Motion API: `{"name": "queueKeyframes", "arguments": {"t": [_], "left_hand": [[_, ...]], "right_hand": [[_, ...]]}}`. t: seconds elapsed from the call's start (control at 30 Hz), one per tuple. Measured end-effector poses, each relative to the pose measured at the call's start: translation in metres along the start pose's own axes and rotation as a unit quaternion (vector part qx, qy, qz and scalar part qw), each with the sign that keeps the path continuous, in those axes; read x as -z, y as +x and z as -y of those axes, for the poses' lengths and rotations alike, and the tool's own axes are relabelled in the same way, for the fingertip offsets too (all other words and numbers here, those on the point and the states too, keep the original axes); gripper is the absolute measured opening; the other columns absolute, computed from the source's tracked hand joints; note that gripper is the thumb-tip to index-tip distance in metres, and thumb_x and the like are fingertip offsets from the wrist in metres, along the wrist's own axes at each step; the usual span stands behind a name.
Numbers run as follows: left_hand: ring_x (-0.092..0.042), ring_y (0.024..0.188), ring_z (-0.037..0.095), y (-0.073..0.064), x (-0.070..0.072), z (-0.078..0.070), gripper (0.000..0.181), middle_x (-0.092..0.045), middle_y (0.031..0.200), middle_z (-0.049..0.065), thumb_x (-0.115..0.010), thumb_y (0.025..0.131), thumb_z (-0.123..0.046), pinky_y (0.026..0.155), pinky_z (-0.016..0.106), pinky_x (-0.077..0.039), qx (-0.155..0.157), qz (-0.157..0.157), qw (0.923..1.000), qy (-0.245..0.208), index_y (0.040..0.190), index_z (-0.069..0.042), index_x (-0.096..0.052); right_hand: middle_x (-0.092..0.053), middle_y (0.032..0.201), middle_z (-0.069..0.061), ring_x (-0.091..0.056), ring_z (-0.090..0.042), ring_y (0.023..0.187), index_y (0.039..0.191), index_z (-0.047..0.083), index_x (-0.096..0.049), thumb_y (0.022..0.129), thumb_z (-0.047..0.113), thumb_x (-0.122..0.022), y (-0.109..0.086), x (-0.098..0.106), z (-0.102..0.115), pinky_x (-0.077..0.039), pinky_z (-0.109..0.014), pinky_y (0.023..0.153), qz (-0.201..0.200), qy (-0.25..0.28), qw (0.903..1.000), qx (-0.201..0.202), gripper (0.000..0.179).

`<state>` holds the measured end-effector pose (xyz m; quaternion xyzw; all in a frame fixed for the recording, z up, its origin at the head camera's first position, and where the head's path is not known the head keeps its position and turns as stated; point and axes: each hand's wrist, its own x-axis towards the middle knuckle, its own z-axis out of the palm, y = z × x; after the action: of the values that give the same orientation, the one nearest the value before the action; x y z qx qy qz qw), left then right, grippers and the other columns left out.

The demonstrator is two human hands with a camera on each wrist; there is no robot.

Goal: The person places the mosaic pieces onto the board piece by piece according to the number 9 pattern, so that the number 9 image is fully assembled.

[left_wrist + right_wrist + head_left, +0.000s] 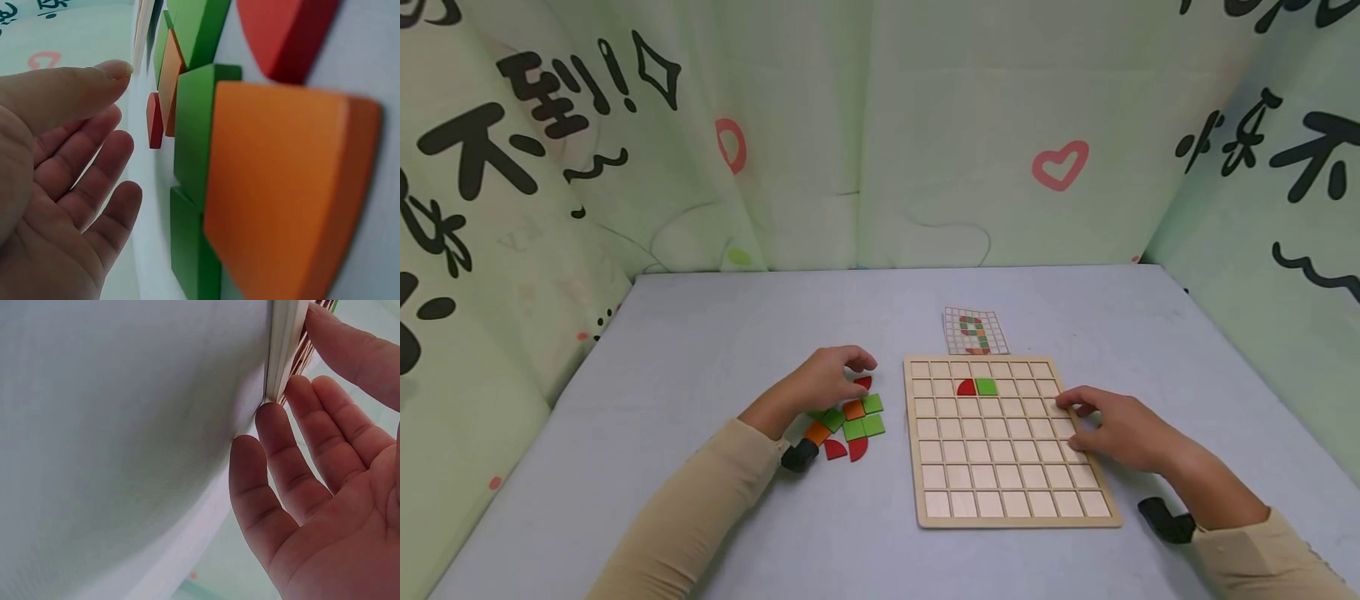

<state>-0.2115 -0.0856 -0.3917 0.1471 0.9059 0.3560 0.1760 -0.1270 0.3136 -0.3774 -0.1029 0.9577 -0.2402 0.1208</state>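
Observation:
My left hand (pixel 827 379) hovers over a group of loose flat tiles, its fingers loosely bent with nothing between them. Beneath its fingertips lies a red tile (pixel 866 382). Green squares (pixel 873 425), orange squares (pixel 817 432) and red quarter-rounds (pixel 858 449) make up the rest of the group. In the left wrist view an orange tile (pixel 281 181) looms close beside the hand. My right hand (pixel 1120 429) touches the right edge of a wooden grid board (pixel 1022 522), thumb and fingertips at its rim. A red quarter-round (pixel 967 387) and a green square (pixel 987 387) sit side by side in the board's second row.
Just behind the board lies a small card (pixel 955 329) printed with a grid and a coloured tile pattern. The white tabletop (pixel 737 317) is bordered by a pale green curtain (pixel 925 125) at the back and sides.

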Motion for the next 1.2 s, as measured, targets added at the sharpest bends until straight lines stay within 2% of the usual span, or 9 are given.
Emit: {"name": "queueKeyframes", "arguments": {"t": [0.4, 0.9, 1.2], "left_hand": [[-0.055, 0.107, 0.022, 0.0044, -0.0053, -0.0006, 0.031, -0.062, 0.120, 0.003, -0.074, 0.090, -0.008, 0.088, 0.032, -0.053, 0.026, -0.005, 0.9996, 0.007, 0.120, -0.015, -0.066], [-0.056, 0.101, 0.022, 0.0054, -0.0050, -0.0002, 0.029, -0.062, 0.113, 0.003, -0.071, 0.091, -0.006, 0.082, 0.030, -0.054, 0.033, -0.002, 0.9994, -0.006, 0.118, -0.013, -0.066], [-0.056, 0.101, 0.022, 0.0047, -0.0041, 0.0019, 0.028, -0.063, 0.110, 0.002, -0.071, 0.091, -0.005, 0.088, 0.032, -0.053, 0.029, 0.005, 0.9995, 0.007, 0.118, -0.012, -0.066]], "right_hand": [[-0.061, 0.119, -0.017, -0.054, -0.039, 0.110, 0.129, 0.004, -0.059, 0.082, 0.018, -0.080, 0.0012, 0.0001, -0.0008, -0.044, -0.054, 0.087, 0.005, 0.000, 1.0000, -0.001, 0.053], [-0.061, 0.120, -0.017, -0.054, -0.039, 0.111, 0.129, 0.004, -0.059, 0.082, 0.018, -0.080, 0.0006, 0.0001, -0.0008, -0.044, -0.053, 0.087, 0.001, 0.001, 1.0000, 0.002, 0.053], [-0.062, 0.120, -0.017, -0.054, -0.039, 0.111, 0.128, 0.004, -0.059, 0.082, 0.018, -0.079, -0.0001, -0.0002, -0.0001, -0.044, -0.053, 0.087, -0.002, 0.004, 1.0000, 0.007, 0.052]]}}
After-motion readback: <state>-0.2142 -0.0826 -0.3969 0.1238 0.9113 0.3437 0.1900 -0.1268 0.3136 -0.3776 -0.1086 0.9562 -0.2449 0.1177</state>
